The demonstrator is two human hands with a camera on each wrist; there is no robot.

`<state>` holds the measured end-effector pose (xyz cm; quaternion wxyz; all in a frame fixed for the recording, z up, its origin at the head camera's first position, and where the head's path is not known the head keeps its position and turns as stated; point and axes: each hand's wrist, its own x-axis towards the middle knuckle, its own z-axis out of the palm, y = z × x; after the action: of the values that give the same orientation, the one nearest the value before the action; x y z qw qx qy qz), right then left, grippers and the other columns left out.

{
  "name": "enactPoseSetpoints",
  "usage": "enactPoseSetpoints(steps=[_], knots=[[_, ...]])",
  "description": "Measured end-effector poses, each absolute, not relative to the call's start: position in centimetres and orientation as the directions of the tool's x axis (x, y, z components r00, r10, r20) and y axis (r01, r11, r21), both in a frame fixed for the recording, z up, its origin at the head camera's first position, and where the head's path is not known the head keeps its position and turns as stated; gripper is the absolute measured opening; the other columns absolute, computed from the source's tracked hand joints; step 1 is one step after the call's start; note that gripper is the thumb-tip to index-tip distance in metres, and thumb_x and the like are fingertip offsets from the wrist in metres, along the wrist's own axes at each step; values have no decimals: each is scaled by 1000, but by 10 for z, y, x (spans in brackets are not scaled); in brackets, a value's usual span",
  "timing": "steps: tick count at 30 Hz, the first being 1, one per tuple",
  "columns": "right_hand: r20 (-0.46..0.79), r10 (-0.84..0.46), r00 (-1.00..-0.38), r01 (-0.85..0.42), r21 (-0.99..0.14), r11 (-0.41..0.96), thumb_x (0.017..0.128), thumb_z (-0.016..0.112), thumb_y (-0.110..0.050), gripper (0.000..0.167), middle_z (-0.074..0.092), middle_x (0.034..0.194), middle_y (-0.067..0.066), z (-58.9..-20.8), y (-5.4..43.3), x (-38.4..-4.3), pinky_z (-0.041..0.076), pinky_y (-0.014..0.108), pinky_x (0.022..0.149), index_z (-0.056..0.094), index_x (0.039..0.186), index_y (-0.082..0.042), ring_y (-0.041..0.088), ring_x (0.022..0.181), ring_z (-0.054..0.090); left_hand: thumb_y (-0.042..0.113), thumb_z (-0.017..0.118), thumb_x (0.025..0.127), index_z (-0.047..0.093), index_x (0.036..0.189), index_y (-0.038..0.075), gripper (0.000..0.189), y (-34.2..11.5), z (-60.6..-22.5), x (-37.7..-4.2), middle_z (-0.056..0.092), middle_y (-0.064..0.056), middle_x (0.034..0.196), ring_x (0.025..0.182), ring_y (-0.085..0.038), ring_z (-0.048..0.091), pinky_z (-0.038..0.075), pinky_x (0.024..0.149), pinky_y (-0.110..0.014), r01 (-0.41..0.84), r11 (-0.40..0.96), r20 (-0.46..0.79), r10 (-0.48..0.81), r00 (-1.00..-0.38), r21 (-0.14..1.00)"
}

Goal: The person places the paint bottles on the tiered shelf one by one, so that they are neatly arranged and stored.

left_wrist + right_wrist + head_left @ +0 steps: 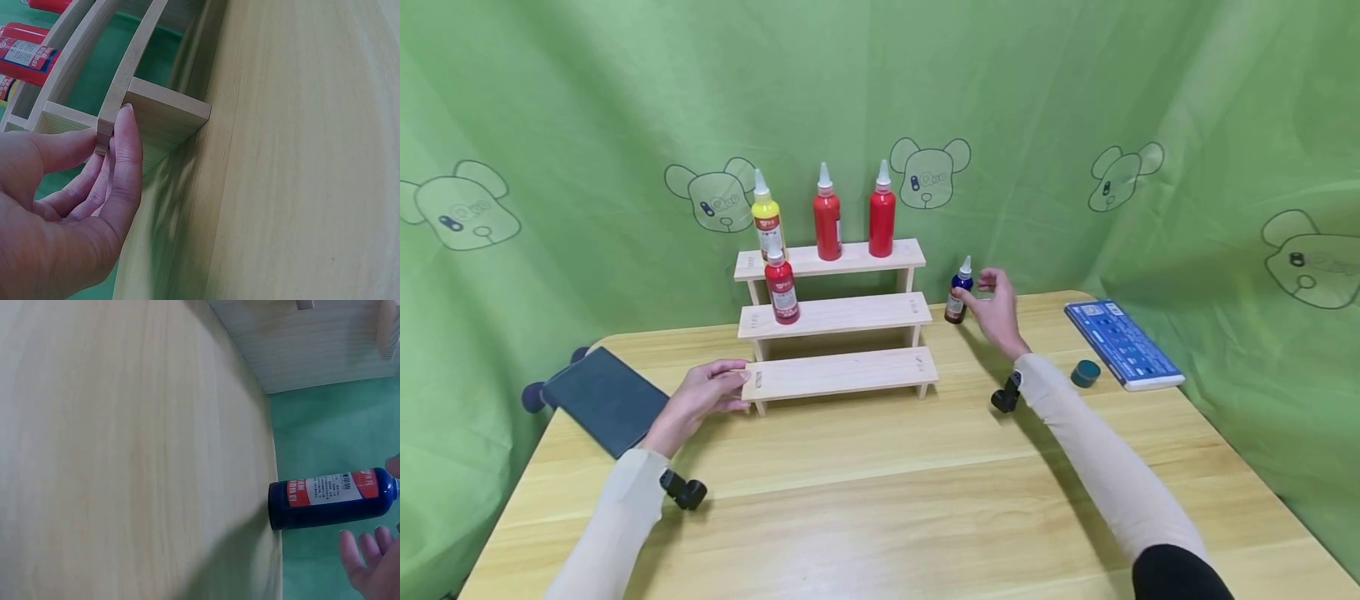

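A three-step wooden rack (842, 375) stands near the back of the table. My left hand (703, 392) pinches the left end of its lowest step; in the left wrist view the thumb lies on one face of the board and the fingers on the other. To the right of the rack, a dark blue paint bottle (331, 495) with a white nozzle stands upright on the table. My right hand (997, 312) is beside it, thumb near its upper part and fingers spread apart from it. Whether the thumb touches the bottle is unclear.
On the top step are a yellow bottle (768, 223) and two red bottles (827, 223); another red bottle (783, 292) is on the middle step. A dark notebook (606, 400) lies left. A small teal jar (1086, 373) and a blue packet (1122, 343) lie right.
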<state>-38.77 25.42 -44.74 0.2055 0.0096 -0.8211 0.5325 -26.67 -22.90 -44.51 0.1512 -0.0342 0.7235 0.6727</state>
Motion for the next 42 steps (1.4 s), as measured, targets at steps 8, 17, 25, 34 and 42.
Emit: enactPoseSetpoints(steps=[8, 17, 25, 34, 42], knots=[[271, 157, -950, -187, -892, 411, 97, 76, -15, 72, 50, 146, 30, -451, 252, -391, 47, 56, 119, 36, 154, 4, 45, 134, 52, 7, 61, 105, 42, 150, -12, 52, -229, -447, -266, 68, -3, 104, 85, -11, 70, 68, 79, -26, -246, 92, -258, 153, -954, 965], [272, 162, -948, -191, -900, 393, 98, 74, -14, 64, 54, 143, 29, -455, 252, -395, 49, 56, 116, 43, 152, 0, 44, 130, 55, 7, 61, 105, 42, 150, -12, 52, -229, -448, -266, 68, -4, 104, 85, -11, 70, 68, 79, -26, -242, 92, -254, 153, -955, 966], [288, 164, -944, -211, -904, 372, 98, 76, -14, 60, 58, 140, 30, -456, 251, -397, 53, 54, 113, 48, 148, 1, 44, 126, 59, 7, 60, 106, 41, 150, -12, 52, -230, -448, -267, 68, -3, 103, 85, -10, 70, 68, 79, -25, -243, 92, -255, 153, -955, 966], [286, 180, -941, -199, -899, 389, 98, 76, -21, 63, 60, 139, 27, -446, 253, -389, 55, 48, 113, 48, 151, 0, 41, 124, 62, 7, 61, 106, 42, 150, -12, 52, -230, -448, -267, 69, -3, 104, 85, -10, 70, 68, 80, -26, -242, 93, -254, 154, -955, 966], [392, 189, -900, -296, -869, 397, 96, 78, -32, 64, 64, 135, 21, -425, 249, -384, 58, 44, 106, 53, 148, -4, 35, 118, 62, 8, 60, 106, 42, 150, -12, 52, -229, -446, -266, 69, -4, 106, 87, -11, 70, 68, 80, -25, -240, 103, -254, 155, -955, 965]])
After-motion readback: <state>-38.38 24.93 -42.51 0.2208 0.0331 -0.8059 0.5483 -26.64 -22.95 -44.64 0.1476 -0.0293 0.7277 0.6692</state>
